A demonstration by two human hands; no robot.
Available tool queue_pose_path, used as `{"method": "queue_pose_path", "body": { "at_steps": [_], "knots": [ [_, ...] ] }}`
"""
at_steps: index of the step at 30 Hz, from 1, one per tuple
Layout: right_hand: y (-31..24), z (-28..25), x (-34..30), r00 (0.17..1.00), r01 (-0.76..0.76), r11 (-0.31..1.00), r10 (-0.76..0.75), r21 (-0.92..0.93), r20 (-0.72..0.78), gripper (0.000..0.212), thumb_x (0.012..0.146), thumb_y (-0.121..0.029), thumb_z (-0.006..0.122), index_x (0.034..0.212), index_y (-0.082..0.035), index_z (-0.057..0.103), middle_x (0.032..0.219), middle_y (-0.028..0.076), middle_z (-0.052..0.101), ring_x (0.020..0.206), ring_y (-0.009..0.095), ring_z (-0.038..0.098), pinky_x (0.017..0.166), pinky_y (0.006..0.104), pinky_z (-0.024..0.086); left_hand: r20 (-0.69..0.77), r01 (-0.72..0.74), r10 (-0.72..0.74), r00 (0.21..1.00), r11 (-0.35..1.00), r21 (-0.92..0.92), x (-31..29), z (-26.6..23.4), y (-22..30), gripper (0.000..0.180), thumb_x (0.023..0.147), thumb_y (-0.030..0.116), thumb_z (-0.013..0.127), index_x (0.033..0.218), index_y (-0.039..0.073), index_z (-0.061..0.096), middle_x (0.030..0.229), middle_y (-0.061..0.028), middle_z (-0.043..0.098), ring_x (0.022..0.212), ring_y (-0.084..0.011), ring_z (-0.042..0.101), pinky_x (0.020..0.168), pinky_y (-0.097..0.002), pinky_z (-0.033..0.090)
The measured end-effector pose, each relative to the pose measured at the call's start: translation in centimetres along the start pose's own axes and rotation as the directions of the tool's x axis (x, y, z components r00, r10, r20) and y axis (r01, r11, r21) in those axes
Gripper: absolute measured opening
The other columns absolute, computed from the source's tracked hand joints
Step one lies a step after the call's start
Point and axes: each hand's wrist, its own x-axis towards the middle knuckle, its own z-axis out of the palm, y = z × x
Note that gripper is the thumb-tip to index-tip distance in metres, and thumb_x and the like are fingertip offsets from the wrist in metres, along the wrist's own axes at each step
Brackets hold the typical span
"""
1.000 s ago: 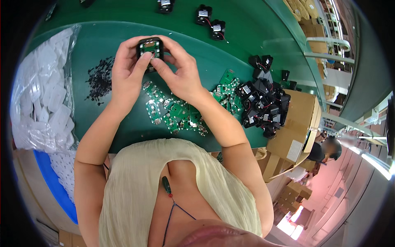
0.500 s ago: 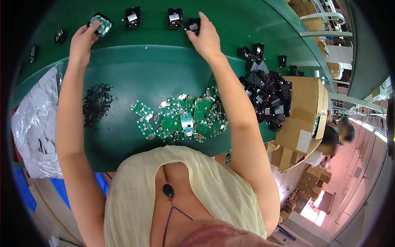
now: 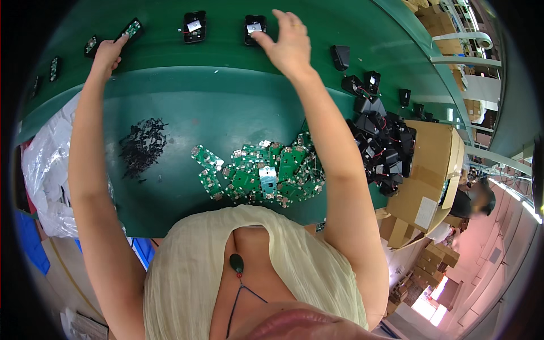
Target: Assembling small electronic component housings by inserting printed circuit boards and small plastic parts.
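At the upper left, my left hand (image 3: 109, 55) is closed on the near end of a black plastic housing (image 3: 134, 28) with a green circuit board in it. Another board-fitted housing (image 3: 90, 45) lies just left of that hand. My right hand (image 3: 290, 46) is open, fingers spread. Its thumb tip overlaps the lower edge of a black housing (image 3: 255, 27) with a whitish rectangular part inside; whether they touch I cannot tell. Between the hands lies a similar housing (image 3: 194, 27) with a whitish part. A dark housing (image 3: 340, 57) sits right of my right hand.
Loose green circuit boards (image 3: 243, 180) cover the table before me. Left of them is a heap of small black parts (image 3: 143, 144), beside a clear bag (image 3: 48, 170) of white pieces. Black housings with red wires (image 3: 379, 136) are piled at right, against a cardboard box (image 3: 422, 170).
My right hand has let go of the black housing it held and opened. My left hand has moved its housing left, beside another one. A dark housing has appeared right of my right hand.
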Motion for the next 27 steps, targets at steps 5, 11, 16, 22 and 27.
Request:
{"method": "queue_pose_path", "body": {
  "at_steps": [5, 11, 16, 22, 27],
  "knots": [
    [-0.5, 2.5, 0.4, 0.99, -0.112, 0.975, 0.093, 0.191, 0.101, 0.06, 0.07, -0.026, 0.068, 0.122, -0.006, 0.045, 0.117, 0.019, 0.048, 0.107, 0.034, 0.047, 0.087, 0.04, 0.043, -0.521, -0.303, 0.639, 0.566, 0.749, 0.59, -4.7, 3.2, 3.5, 0.051, 0.081, 0.037, 0.06, 0.114, -0.002, 0.048, 0.106, -0.0229, 0.055, 0.108, -0.0303, 0.048, 0.081, -0.0415, 0.045],
    [3.9, -1.8, 0.0, 0.979, -0.201, 0.979, 0.202, -0.028, 0.016, 0.058, 0.069, -0.013, 0.067, 0.121, -0.003, 0.045, 0.107, 0.019, 0.053, 0.099, 0.035, 0.051, 0.087, 0.0399, 0.042, -0.047, -0.841, 0.858, 0.511, 0.51, 0.179, -8.7, 6.8, 10.4, 0.036, 0.079, 0.01, 0.057, 0.114, 0.005, 0.051, 0.111, -0.0179, 0.053, 0.108, -0.0353, 0.046, 0.093, -0.0388, 0.038],
    [6.4, -4.9, -2.7, 0.996, -0.064, 0.995, 0.059, 0.071, 0.061, 0.056, 0.07, -0.016, 0.065, 0.12, -0.003, 0.044, 0.1, 0.02, 0.053, 0.094, 0.034, 0.052, 0.085, 0.0406, 0.042, 0.248, -0.741, 0.706, 0.663, 0.574, 0.347, -5.6, 8.8, 12.0, 0.038, 0.069, 0.018, 0.07, 0.102, 0.003, 0.061, 0.1, -0.018, 0.061, 0.095, -0.0325, 0.057, 0.083, -0.0372, 0.046],
    [-1.8, -7.0, -6.8, 0.951, 0.211, 0.963, -0.242, 0.166, 0.193, 0.026, 0.073, -0.02, 0.067, 0.095, -0.008, 0.061, 0.088, 0.009, 0.06, 0.083, 0.025, 0.058, 0.071, 0.0359, 0.048, 0.223, -0.408, 0.404, 0.887, 0.913, -0.033, -9.7, 6.7, 11.1, 0.024, 0.078, 0.017, 0.066, 0.083, 0.0, 0.05, 0.076, -0.0151, 0.059, 0.072, -0.0229, 0.061, 0.053, -0.0336, 0.052],
    [-9.9, -6.5, -11.9, 0.864, 0.259, 0.871, -0.401, 0.417, 0.303, 0.026, 0.073, -0.022, 0.068, 0.094, -0.009, 0.061, 0.086, 0.007, 0.059, 0.081, 0.026, 0.057, 0.069, 0.0341, 0.049, 0.166, -0.078, 0.211, 0.963, 0.813, -0.578, -15.0, 6.3, 10.5, 0.02, 0.086, 0.015, 0.056, 0.09, -0.002, 0.045, 0.076, -0.0091, 0.054, 0.066, -0.0163, 0.057, 0.052, -0.0298, 0.055]
  ]
}}
